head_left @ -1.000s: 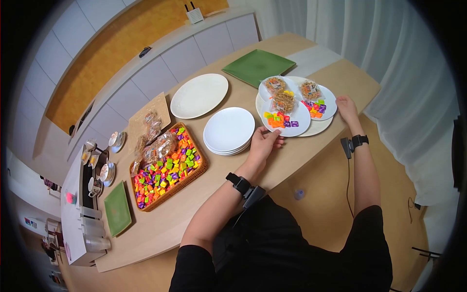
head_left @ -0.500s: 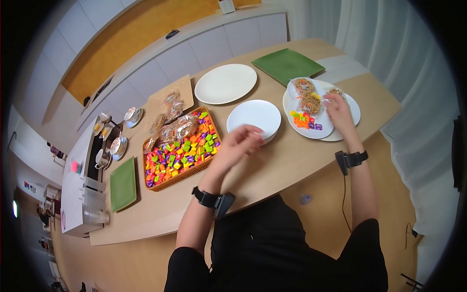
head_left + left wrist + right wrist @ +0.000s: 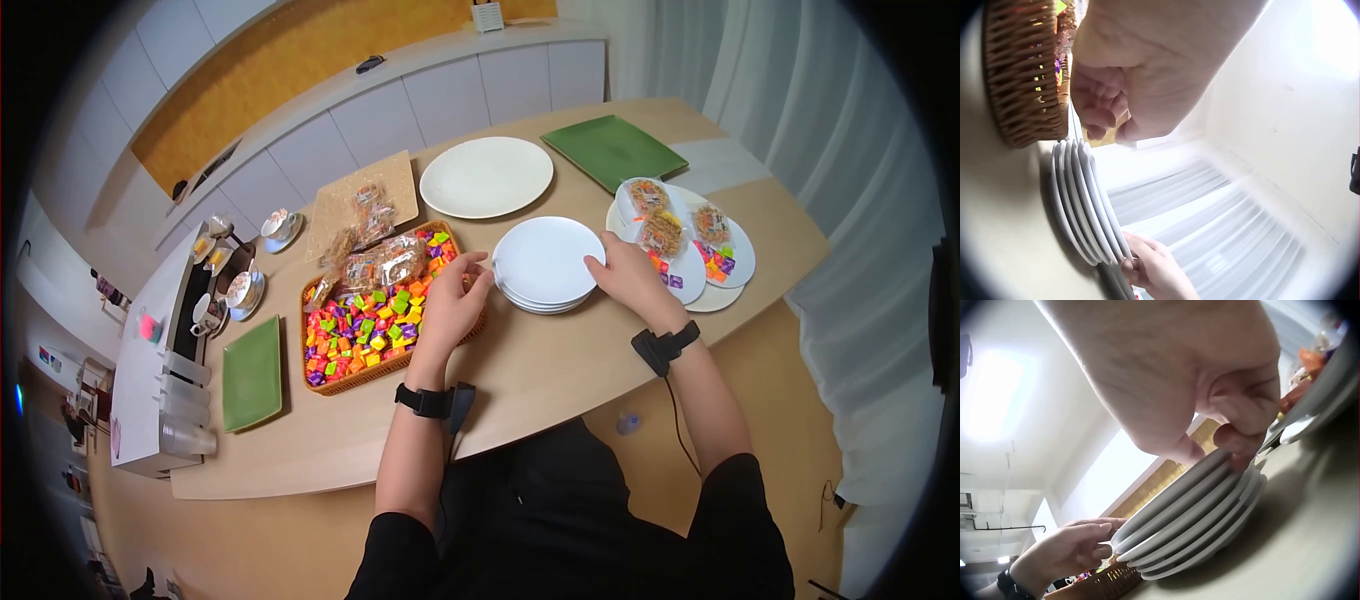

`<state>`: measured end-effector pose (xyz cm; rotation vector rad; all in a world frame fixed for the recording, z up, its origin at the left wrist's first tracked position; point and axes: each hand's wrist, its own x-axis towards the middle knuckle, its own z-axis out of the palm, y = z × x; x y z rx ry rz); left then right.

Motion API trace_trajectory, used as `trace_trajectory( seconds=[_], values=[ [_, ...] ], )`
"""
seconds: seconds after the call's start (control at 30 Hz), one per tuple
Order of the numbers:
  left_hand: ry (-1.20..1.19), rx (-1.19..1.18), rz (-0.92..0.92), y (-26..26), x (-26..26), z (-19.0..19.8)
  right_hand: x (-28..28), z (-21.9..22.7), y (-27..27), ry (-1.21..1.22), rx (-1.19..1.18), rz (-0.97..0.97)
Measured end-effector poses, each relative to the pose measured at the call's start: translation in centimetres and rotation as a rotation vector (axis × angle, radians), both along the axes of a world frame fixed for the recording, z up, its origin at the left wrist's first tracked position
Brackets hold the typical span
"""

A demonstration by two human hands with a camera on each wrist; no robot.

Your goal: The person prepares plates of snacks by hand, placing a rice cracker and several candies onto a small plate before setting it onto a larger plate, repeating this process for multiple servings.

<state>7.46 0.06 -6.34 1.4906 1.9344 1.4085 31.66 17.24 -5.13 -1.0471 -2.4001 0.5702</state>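
Note:
A stack of several round white plates [image 3: 548,262] sits on the table in front of me. My right hand [image 3: 636,278] pinches the right rim of the top plate, thumb over the edge and fingers below it. In the right wrist view the fingertips [image 3: 1239,453] curl around that rim. My left hand [image 3: 455,305] is at the stack's left side, fingers loosely bent, fingertips close to the rim and holding nothing. Between it and the stack's other side lies the wicker basket [image 3: 392,372] of wrapped candies, partly behind the left hand.
On the right, a large white platter [image 3: 715,300] bears small plates with packaged snacks [image 3: 662,235] and candies. Behind are an oval white platter [image 3: 487,178] and a green tray [image 3: 615,150]. Left are a smaller green tray [image 3: 252,375], a board [image 3: 345,195] and teacups [image 3: 240,290].
Both hands have left the filled plates on the right. The left hand moved first to the plate stack's left side; the right followed and now grips the top plate's right rim.

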Motion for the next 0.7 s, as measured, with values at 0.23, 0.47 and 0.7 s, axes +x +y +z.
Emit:
trace_trajectory(
  seconds=[0.23, 0.47, 0.7],
  values=[
    [-0.173, -0.064, -0.053, -0.4, 0.8, 0.2, 0.1, -0.6, 0.3, 0.062, -0.037, 0.007],
    [-0.366, -0.015, -0.089, 0.0, 0.4, -0.9, 0.7, -0.4, 0.5, 0.455, -0.572, 0.033],
    [-0.221, 0.095, -0.042, -0.5, 0.6, 0.3, 0.7, 0.4, -0.1, 0.694, -0.757, 0.077]
  ],
)
